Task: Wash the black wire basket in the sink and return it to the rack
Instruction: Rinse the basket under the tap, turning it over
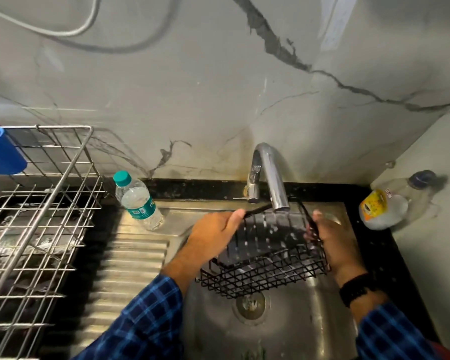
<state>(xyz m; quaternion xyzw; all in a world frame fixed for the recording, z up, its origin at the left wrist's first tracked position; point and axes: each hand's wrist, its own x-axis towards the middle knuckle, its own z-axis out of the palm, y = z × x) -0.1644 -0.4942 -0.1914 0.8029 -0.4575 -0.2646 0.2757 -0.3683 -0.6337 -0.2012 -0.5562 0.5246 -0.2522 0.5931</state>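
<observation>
The black wire basket [265, 266] is held tilted over the steel sink [309, 320], right under the chrome tap [270, 172]. Water splashes on its dark back panel. My left hand [213, 229] grips the basket's left rim, thumb on the top wire. My right hand [333, 245] grips the right rim with fingers curled round the wires. The silver wire rack [44, 216] stands to the left on the counter.
A clear water bottle with a teal cap [138, 203] stands on the ribbed drainboard [130, 268]. A blue cup [0, 152] hangs at the rack's far left. A plastic bottle with a yellow label [385, 206] lies at the right corner. The drain [250, 305] sits below the basket.
</observation>
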